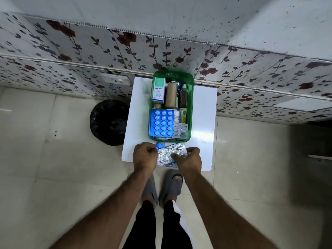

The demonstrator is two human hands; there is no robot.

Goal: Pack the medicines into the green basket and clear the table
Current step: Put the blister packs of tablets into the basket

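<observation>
Head view: hands (167, 158) over foil strip (168, 153).

Even indoor light, glare on white table (203, 135), wide-angle edge warping

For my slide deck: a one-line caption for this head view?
Both hands, left hand and right hand, grip a foil blister strip before the packed green basket.

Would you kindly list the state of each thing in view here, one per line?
green basket: on the table, packed nearly full
blue blister pack: lying flat in the basket
Optibox carton: inside the basket
silver foil strips: on the table's near edge, held at both ends
left hand: closed on the strips
right hand: closed on the strips
black bin: on the floor, open
</observation>
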